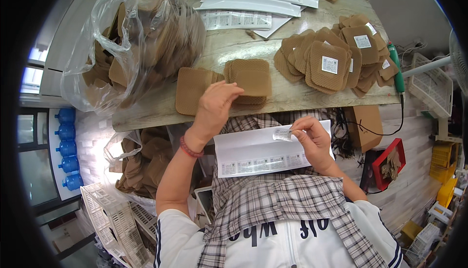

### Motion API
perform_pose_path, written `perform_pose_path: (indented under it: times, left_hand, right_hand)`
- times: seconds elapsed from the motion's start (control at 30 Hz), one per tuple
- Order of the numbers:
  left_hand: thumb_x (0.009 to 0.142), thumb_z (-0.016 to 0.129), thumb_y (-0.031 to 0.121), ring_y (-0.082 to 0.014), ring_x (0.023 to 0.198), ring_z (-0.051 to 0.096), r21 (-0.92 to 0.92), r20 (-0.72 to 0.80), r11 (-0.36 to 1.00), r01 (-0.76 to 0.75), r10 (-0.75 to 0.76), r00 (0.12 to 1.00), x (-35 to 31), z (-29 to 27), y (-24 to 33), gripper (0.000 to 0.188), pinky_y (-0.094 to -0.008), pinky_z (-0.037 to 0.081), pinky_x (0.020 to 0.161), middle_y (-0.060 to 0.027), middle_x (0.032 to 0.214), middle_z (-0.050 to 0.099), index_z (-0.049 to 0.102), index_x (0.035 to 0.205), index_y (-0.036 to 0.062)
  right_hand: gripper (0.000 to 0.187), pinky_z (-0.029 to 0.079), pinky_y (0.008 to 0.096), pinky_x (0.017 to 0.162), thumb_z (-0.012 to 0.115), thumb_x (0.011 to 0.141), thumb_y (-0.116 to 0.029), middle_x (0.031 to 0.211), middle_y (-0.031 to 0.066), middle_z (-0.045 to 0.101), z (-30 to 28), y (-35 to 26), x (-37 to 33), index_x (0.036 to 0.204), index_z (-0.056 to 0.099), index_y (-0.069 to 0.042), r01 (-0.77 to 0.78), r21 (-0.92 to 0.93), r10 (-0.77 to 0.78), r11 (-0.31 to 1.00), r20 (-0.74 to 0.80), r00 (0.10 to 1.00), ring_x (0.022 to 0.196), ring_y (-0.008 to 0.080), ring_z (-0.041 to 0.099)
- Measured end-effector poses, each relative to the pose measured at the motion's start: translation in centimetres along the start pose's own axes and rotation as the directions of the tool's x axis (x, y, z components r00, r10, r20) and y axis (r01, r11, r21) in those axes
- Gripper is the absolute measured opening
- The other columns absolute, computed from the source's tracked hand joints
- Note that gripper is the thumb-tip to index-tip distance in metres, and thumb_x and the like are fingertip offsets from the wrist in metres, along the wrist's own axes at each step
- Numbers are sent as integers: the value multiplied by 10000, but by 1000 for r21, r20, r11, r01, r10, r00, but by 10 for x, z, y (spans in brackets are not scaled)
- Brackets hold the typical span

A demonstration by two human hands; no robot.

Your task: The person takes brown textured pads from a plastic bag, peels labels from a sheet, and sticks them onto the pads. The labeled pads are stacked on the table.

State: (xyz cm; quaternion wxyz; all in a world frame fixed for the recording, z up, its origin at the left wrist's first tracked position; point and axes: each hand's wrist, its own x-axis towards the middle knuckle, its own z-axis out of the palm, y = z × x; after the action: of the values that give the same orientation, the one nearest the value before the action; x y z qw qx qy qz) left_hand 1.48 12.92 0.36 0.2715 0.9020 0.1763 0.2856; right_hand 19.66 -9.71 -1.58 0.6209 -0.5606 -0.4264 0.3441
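Two piles of brown textured fabric pads lie at the table's near edge, a left pile and a right pile. My left hand reaches over them, fingers stretched toward the right pile's left edge and overlapping it; no grip on a pad shows. In my right hand, thumb and fingertips pinch a small printed label. It is just above a white label sheet on my lap, whose lower edge carries a row of similar labels. A plaid apron is under the sheet.
Labelled pads are heaped on the table's right, beside a green corded tool. Label sheets lie at the back. A clear plastic bag of pads stands left. Below are a white crate and a red-rimmed box.
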Motion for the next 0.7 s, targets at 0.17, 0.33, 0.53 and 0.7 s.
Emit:
perform_pose_path:
  times: [0.17, 0.33, 0.53, 0.7]
  left_hand:
    - [963, 541, 38, -93, 804, 604, -452, -1, 840, 299, -336, 942, 54, -36, 17, 167, -267, 487, 769, -61, 848, 672, 675, 1038, -26]
    - [962, 540, 73, -144, 836, 615, -169, 251, 889, 426, -379, 891, 76, 0, -20, 177, -284, 485, 769, -59, 901, 665, 667, 1060, 0]
    - [892, 586, 23, -345, 918, 613, 176, -60, 976, 129, -121, 991, 62, 38, -35, 172, -407, 491, 816, -140, 944, 643, 679, 1034, 1]
    - [836, 630, -32, -334, 935, 606, 168, -238, 981, 98, -56, 970, 35, 26, -1, 161, -402, 488, 832, -138, 975, 645, 678, 988, -7]
  right_hand:
    - [69, 465, 238, 820, 610, 953, -2, 1005, 70, 603, -15, -3, 9, 1008, 569, 4, -26, 55, 30, 998, -86, 996, 888, 114, 566]
    - [67, 460, 218, 797, 600, 967, -13, 963, 44, 600, -19, -6, 28, 1012, 554, 6, -45, 84, 53, 995, -96, 994, 866, 85, 552]
    - [72, 463, 204, 699, 624, 959, -57, 826, -4, 600, -5, 4, 70, 948, 583, 0, -128, 24, 129, 992, -94, 987, 757, 49, 546]
    - [76, 450, 221, 663, 640, 940, -63, 794, -1, 608, 10, 24, 110, 927, 597, -1, -149, -67, 147, 987, -41, 988, 742, 57, 539]
